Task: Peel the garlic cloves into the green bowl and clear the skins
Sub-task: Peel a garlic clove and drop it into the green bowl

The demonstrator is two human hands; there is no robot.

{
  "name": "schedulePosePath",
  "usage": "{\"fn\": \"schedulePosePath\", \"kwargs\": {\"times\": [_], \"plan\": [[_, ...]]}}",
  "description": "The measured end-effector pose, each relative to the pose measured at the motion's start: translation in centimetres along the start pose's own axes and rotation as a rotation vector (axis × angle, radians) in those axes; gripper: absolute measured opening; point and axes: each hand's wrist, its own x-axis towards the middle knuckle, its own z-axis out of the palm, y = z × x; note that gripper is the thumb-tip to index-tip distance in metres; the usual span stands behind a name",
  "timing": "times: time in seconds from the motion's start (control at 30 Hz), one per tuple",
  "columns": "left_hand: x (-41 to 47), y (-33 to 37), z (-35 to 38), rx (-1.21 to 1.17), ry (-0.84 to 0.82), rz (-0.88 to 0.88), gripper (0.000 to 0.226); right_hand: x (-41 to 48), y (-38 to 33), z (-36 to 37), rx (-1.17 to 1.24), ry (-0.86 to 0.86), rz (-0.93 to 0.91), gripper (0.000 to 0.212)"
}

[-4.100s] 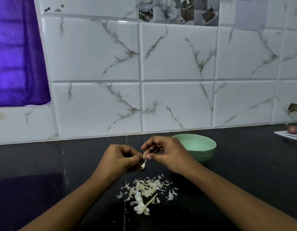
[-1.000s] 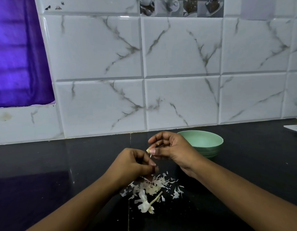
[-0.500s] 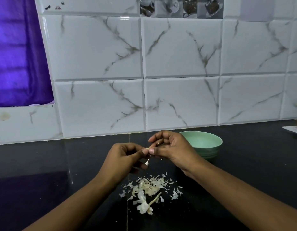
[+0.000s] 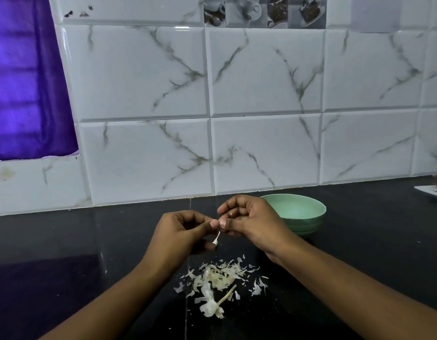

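Change vs. one second ago: the left hand (image 4: 180, 231) has come up off the skins and meets the right hand at mid-frame; vs. half a second ago, almost nothing has shifted.

Far left: purple curtain (image 4: 26, 82) against the marbled tile wall (image 4: 261, 74). Dark glossy table (image 4: 65, 241) below.

Left hand: fingers curled, thumb and forefinger closed narrow, pinching the top of a thin white skin strip (image 4: 216, 238) that hangs down between the two hands. Thumb tips of both hands touch.

Right hand (image 4: 251, 222): fingers curled tight around the garlic clove (the clove itself is almost wholly hidden by the fingers; I cannot tell how much skin is left on it). The clove is held above the table, just left of the bowl.

Below the hands: pile of loose skins (image 4: 219, 278) on the table, with a dry stem (image 4: 227, 294) lying at its near edge.

Right of the hands: green bowl (image 4: 308, 223), upright on the table, partly behind the right hand.

Far right edge: corner of a white board (image 4: 430, 191).
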Motion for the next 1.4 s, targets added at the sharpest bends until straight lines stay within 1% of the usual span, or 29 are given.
{"fn": "schedulePosePath", "kwargs": {"times": [0.07, 0.1, 0.2, 0.23, 0.33, 0.43, 0.5, 0.63, 0.7, 0.77, 0.87, 0.97, 1.17, 1.27, 1.33, 1.4], "plan": [[0.0, 0.1, -0.2, 0.044, 0.019, 0.065, 0.005, -0.1, 0.1, 0.3, -0.024, 0.031, 0.000, 0.017], [0.1, 0.0, -0.3, 0.112, 0.031, 0.121, 0.002, -0.1, 0.2, 0.5, -0.016, 0.041, 0.009, 0.016], [0.3, -0.6, -0.5, 0.454, 0.094, 0.398, 0.005, -0.2, 0.0, 0.7, 0.101, 0.047, 0.090, 0.014], [0.3, -0.8, -0.5, 0.522, 0.105, 0.486, 0.006, -0.3, -0.2, 0.6, 0.145, 0.045, 0.124, 0.014], [0.5, -1.2, -0.7, 0.587, 0.102, 0.662, 0.007, -0.2, -0.4, 0.4, 0.250, 0.031, 0.207, 0.015], [0.5, -1.3, -0.9, 0.595, 0.074, 0.735, 0.007, -0.1, -0.6, 0.4, 0.343, 0.005, 0.261, 0.017], [0.4, -1.3, -0.7, 0.532, 0.078, 0.717, 0.008, -0.1, -0.7, 0.2, 0.390, -0.017, 0.282, 0.016], [0.3, -1.0, -0.1, 0.298, 0.085, 0.540, 0.010, 0.0, -0.9, -0.2, 0.407, -0.052, 0.280, 0.012], [0.3, -1.0, -0.1, 0.168, 0.075, 0.443, 0.013, 0.1, -0.9, -0.5, 0.335, -0.035, 0.238, 0.008], [0.4, -0.9, -0.2, 0.086, 0.085, 0.392, 0.012, 0.0, -0.9, -0.8, 0.203, -0.018, 0.165, 0.005], [0.5, -0.8, -0.3, 0.059, 0.097, 0.378, 0.012, -0.2, -1.0, -0.7, 0.035, -0.038, 0.066, 0.008], [0.6, -0.9, -0.3, 0.054, 0.098, 0.371, 0.014, -0.2, -0.9, -0.4, -0.112, -0.041, 0.007, 0.005], [0.5, -0.8, -0.3, 0.083, 0.098, 0.389, 0.014, -0.3, -0.6, 0.0, -0.173, -0.038, -0.005, 0.012], [0.6, -0.8, -0.2, -0.033, 0.093, 0.314, 0.017, -0.2, -0.4, 0.1, -0.154, -0.064, -0.008, 0.014], [0.6, -0.6, 0.1, -0.198, 0.080, 0.220, 0.019, -0.2, -0.5, -0.1, -0.199, -0.072, -0.100, 0.015], [0.4, -0.3, 0.4, -0.344, 0.063, 0.119, 0.017, -0.1, -0.6, -0.4, -0.345, -0.052, -0.259, 0.017]]}}
